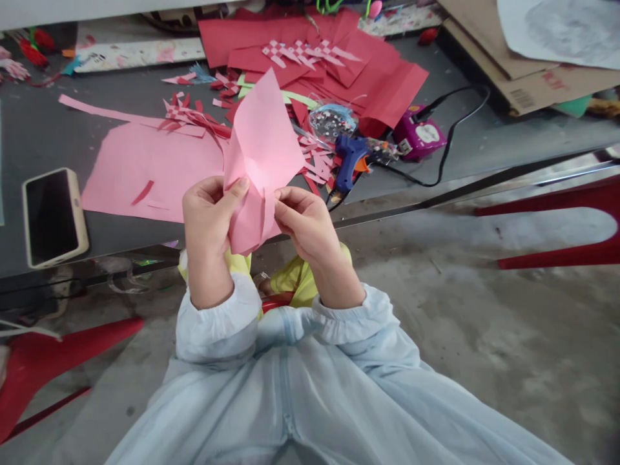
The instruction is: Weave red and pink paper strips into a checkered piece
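Note:
My left hand (209, 216) and my right hand (303, 216) both pinch a folded pink paper sheet (264, 145), held upright above the table's front edge. Slits are cut into its lower part between my hands. The left thumb presses the sheet's left edge; the right fingers grip a cut strip at its lower right. Behind it, a larger pink sheet (145, 168) lies flat on the dark table (29, 129).
A phone (53, 216) lies at the table's left. Red paper sheets (358, 71) with woven strips, scraps, a blue glue gun (351, 158), a purple device (419, 135) with black cable and cardboard (527, 71) lie beyond. Red plastic furniture (557, 200) stands right and lower left.

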A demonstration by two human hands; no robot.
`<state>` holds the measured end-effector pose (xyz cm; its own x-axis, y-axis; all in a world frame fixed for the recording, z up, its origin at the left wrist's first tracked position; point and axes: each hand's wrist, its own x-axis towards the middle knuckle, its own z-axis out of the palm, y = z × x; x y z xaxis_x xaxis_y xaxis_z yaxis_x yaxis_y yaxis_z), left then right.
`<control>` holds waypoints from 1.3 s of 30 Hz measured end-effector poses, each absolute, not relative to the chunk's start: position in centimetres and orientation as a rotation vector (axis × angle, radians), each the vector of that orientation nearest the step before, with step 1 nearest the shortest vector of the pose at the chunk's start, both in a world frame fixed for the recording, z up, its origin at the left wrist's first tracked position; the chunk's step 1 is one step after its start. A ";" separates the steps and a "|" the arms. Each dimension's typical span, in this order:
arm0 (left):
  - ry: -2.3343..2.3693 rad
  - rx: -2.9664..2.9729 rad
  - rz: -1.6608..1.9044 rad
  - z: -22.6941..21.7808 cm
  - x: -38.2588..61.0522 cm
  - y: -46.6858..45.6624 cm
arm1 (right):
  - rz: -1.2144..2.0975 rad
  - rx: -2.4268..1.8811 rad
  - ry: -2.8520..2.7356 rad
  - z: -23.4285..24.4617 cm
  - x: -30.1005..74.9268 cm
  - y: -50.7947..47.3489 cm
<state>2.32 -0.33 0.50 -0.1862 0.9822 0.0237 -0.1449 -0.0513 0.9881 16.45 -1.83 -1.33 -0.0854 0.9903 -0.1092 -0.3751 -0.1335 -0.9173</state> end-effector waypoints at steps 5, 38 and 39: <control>1.230 1.040 1.499 0.5 2.3 -0.4 | 1.530 -0.976 -0.812 -1.3 16.3 -2.0; 1.305 1.064 1.538 0.4 2.2 -0.3 | 1.694 -0.987 -0.858 -1.8 17.1 -2.1; 1.299 1.060 1.543 0.4 2.2 -0.3 | 1.682 -0.977 -0.855 -1.8 17.0 -2.1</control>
